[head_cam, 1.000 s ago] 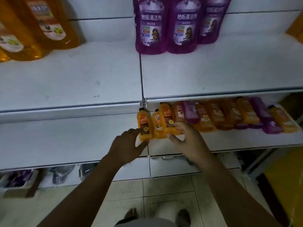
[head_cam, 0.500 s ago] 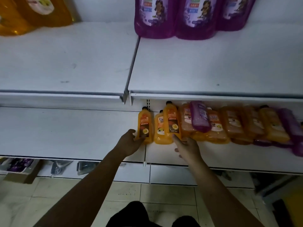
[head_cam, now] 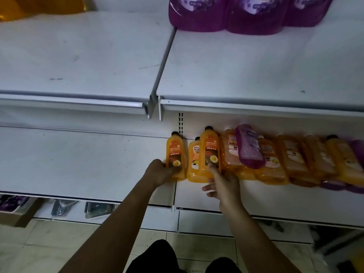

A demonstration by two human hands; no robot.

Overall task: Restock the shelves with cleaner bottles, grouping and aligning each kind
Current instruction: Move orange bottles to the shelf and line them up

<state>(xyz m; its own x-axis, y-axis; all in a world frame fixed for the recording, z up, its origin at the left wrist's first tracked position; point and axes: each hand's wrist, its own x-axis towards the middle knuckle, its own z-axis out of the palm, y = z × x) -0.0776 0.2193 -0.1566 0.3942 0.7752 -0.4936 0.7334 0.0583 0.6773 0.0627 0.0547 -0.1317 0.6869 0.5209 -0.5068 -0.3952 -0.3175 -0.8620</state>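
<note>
Jugs (head_cam: 39, 4): orange, far left on the top shelf (head_cam: 88, 56), cut off by the frame; one kind parked together, well apart from the work.
Box (head_cam: 13, 213): on the floor under the low shelf (head_cam: 78, 164), with something purple in it (too dim to name).
Left hand (head_cam: 162, 173): fingers curled round the foot of the left bottle (head_cam: 175, 152), thumb across its front. The low grip looks meant for sliding it upright, not lifting.
Left bottle: orange, black cap, dark label with a yellow disc. It stands on the low shelf by the back wall, at the panel joint, with a gap to its right, likely set there to head its group.
Mid bottle (head_cam: 194, 160): orange with a paler label and a different print, so a different kind. It touches the tall bottle (head_cam: 209, 150) and sits partly behind it.
Tall bottle: same make as the left bottle, upright, so it probably belongs beside it.
Right hand (head_cam: 223, 184): loose and spread, one finger stretched up onto the tall bottle's foot. It seems to hold nothing, though the thumb is hard to make out. The touch looks like steadying or nudging.
Purple jugs (head_cam: 226, 14): grouped side by side on the top shelf, above the work.
Purple bottle (head_cam: 249, 146): lies tilted on top of paler orange ones, the wrong kind for that spot.
Row (head_cam: 295, 160): pale orange bottles leaning and overlapped, purple at the far right. It is blurred and unsorted.
</note>
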